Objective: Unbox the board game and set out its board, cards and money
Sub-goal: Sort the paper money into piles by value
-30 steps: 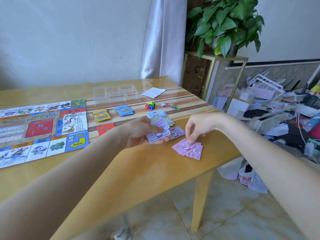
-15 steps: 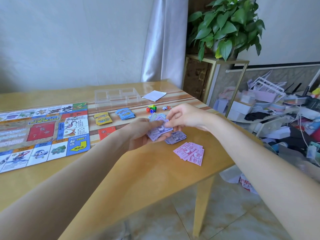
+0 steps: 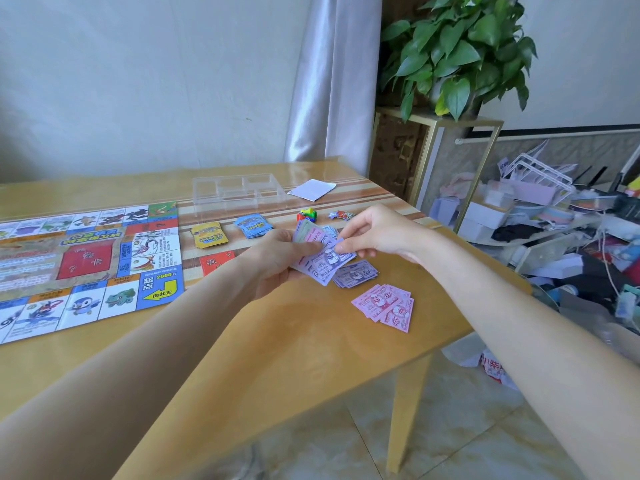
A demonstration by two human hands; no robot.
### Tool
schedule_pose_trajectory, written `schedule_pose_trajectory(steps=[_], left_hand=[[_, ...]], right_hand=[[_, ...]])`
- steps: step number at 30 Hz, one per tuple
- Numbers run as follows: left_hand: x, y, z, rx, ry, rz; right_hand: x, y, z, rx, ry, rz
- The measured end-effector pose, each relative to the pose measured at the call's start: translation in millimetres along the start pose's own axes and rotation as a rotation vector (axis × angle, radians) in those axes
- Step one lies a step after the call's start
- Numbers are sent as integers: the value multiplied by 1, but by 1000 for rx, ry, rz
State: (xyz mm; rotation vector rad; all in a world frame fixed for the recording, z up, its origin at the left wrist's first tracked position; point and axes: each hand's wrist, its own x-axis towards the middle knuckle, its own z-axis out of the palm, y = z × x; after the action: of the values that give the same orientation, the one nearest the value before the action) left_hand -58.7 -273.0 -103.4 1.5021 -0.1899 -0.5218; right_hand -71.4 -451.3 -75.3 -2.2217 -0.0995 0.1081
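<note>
money sorting: top purple note to the purple pile

the left hand grips a fanned stack of notes above the table, fingers curled under it and thumb on top. the right hand pinches the near-right edge of the top purple note between thumb and fingertips; its other fingers are loosely curled.

key relation: the purple pile lies flat on the table just below and to the right of the held stack, directly under the right hand's reach. the pink pile lies beside it, nearer the person and nearer the table edge. the right hand is the nearer hand to both piles; the left hand sits between them and the board.

long axis: the pinched note runs from lower left to upper right, roughly in line with the notes of the purple pile, so little rotation appears necessary.

judged step: draw the note off to the right and lower it onto the purple pile. green and pink notes show in the fan.
</note>
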Motion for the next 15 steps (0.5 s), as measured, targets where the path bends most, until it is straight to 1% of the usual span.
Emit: schedule_pose_trajectory(steps=[5,9,12,15], left_hand=[[3,-2,-1,77,42,16],[3,-1,-5,-16,110,25],[1,1,-9,-135,115,1],[-1,0,-10,-118,102,-78]], right_hand=[[-1,-4,2,-49,-51,18],[-2,2,-6,-62,-18,49],[-3,12,-14,-53,31,117],[-4,25,-13,-173,25,199]])
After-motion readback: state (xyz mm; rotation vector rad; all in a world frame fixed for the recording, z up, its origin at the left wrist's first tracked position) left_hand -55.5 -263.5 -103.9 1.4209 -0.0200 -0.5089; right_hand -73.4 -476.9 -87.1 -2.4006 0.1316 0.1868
